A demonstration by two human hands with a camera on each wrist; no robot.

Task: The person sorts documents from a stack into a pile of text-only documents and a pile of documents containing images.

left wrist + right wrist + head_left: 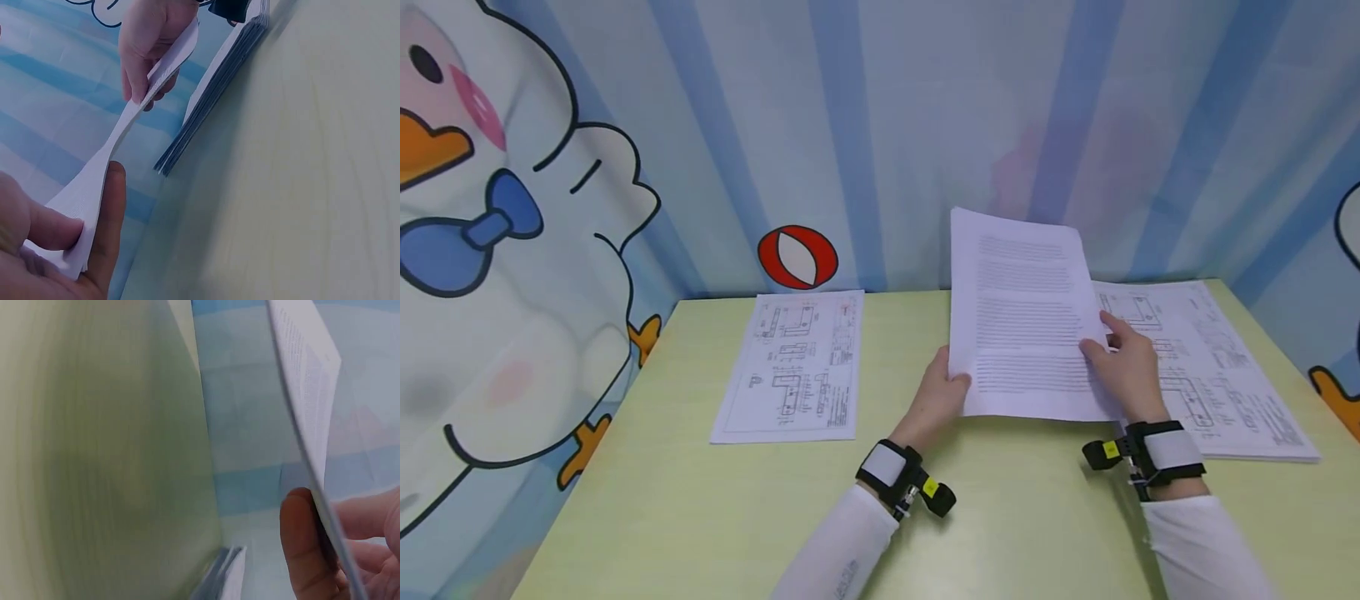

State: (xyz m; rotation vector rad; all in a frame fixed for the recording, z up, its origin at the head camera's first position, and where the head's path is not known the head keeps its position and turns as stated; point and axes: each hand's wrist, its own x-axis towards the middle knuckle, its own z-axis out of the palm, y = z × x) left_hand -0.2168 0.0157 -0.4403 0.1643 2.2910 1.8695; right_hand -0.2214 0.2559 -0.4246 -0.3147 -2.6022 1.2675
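Observation:
Both hands hold up a thin stack of printed paper (1026,317), its text side facing the head camera. My left hand (934,396) pinches the lower left edge, thumb on the front and fingers behind, as the left wrist view shows on the stack (94,187). At the right edge my right hand (1126,371) grips it between thumb and fingers; the right wrist view shows the stack (306,425) edge-on, with a finger behind it. The sheets bend slightly and stand raised over the table.
A thick stack of technical drawings (1217,367) lies on the right of the light wooden table (700,517), partly behind the right hand. A thinner drawing sheet (793,367) lies on the left. A striped blue curtain (895,125) with cartoon figures hangs behind the table.

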